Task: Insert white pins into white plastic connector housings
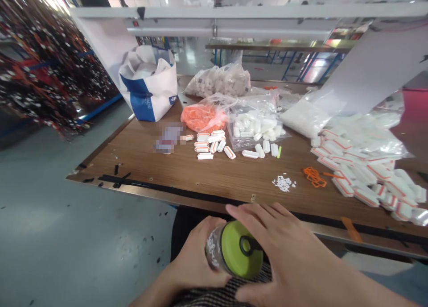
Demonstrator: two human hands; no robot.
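Clutching a bottle (214,250) in left hand (195,259), with right hand (290,249) spread by lid (236,255), facing bags (256,104) of white parts (259,125).

A blue-and-white bag (147,93) stands left of bagged orange parts (202,117).

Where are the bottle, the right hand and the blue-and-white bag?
Bottle (234,250), head view: green lid.
Right hand (288,244), head view: its back.
Blue-and-white bag (144,99), head view: front side.

There are two hands (292,249), one green-lidded bottle (231,251), one blue-and-white bag (149,90) and one green stick (279,152).
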